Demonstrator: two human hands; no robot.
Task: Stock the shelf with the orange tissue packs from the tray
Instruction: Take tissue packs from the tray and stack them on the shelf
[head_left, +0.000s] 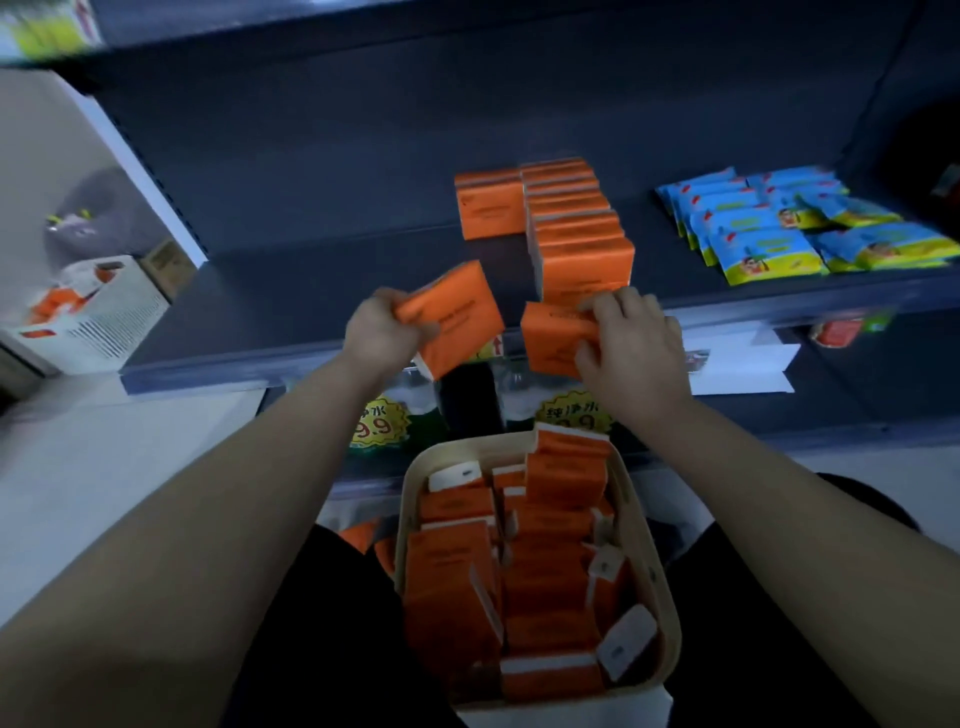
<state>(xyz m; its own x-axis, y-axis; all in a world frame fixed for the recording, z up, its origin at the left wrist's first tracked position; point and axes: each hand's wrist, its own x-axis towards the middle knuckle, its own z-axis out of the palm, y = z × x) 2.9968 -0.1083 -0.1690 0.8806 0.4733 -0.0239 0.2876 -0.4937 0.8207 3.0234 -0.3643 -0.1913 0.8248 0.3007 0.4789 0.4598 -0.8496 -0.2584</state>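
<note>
Two packs gripped, left pack (454, 312) in left hand (382, 332) fingers, right pack (553, 338) under right hand (634, 348) fingers

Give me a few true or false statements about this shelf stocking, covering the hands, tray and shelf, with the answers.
1. The left hand grips an orange pack. True.
2. The right hand holds nothing. False: it grips another pack.
3. The tray is empty. False: it holds many packs.
4. Blue packs lie to the right of the orange row on the shelf. True.
</note>
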